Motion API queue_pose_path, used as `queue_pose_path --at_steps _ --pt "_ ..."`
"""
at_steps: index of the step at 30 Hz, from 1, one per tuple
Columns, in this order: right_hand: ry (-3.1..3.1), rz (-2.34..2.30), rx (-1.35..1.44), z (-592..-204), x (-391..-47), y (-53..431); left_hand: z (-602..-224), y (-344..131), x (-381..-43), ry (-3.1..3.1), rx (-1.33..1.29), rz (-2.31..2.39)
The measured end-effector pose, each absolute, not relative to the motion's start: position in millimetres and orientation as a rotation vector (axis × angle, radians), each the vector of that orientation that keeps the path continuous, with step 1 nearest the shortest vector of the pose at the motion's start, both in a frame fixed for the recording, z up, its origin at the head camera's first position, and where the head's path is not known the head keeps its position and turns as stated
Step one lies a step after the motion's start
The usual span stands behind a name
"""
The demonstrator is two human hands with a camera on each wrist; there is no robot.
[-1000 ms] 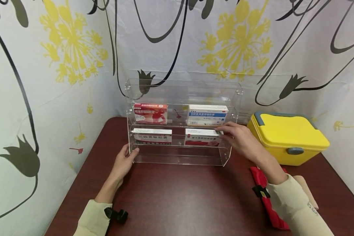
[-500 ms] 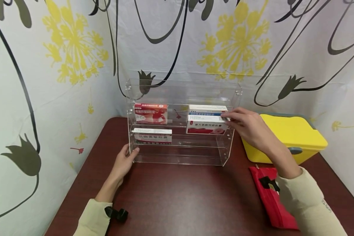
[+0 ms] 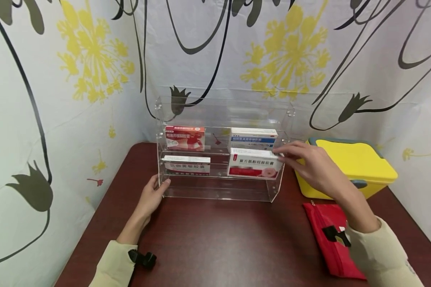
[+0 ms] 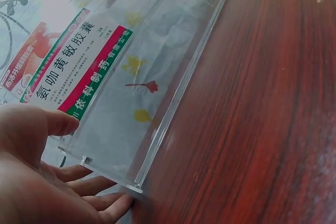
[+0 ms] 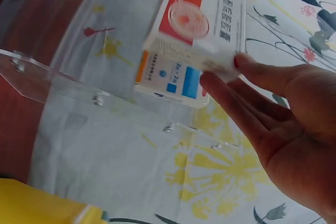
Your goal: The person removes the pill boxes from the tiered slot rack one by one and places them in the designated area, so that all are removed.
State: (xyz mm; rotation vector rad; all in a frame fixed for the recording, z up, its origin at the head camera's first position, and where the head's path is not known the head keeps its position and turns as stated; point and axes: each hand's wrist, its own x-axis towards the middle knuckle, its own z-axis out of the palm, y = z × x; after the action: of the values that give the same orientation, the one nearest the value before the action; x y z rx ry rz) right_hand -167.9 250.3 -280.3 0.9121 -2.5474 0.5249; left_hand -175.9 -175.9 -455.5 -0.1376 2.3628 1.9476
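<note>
Four cartons (image 3: 253, 162), two hands (image 3: 317, 167), one rack (image 3: 217, 194), one case (image 3: 359, 157), one pouch (image 3: 330, 239) show.

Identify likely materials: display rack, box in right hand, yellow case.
Display rack: clear, glossy plastic, likely acrylic; wall print shows through it. Held box: probably thin printed cardboard, smooth; flat panels, crisp edges. Yellow case: apparently hard plastic, satin-looking; even colour, rounded corners.

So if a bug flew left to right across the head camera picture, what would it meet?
The person's bare left grip → the red rectangular cardboard box → the held white-and-red rectangular cardboard box → the yellow lidded plastic box with blue-grey trim.
</note>
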Motion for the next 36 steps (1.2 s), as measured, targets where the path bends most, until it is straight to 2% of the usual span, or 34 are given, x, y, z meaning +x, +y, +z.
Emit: queue_pose_path --at_steps 8,17,36 --pt "-2.668 0.720 1.098 -328 -148 265 -455 -176 -177 2.344 -0.123 1.964" --pt "-2.808 0.945 1.143 -392 -137 281 -454 -176 -178 2.354 -0.126 1.955" --pt "-2.984 1.004 0.992 -432 -151 278 -455 -176 -178 2.349 -0.123 1.955"
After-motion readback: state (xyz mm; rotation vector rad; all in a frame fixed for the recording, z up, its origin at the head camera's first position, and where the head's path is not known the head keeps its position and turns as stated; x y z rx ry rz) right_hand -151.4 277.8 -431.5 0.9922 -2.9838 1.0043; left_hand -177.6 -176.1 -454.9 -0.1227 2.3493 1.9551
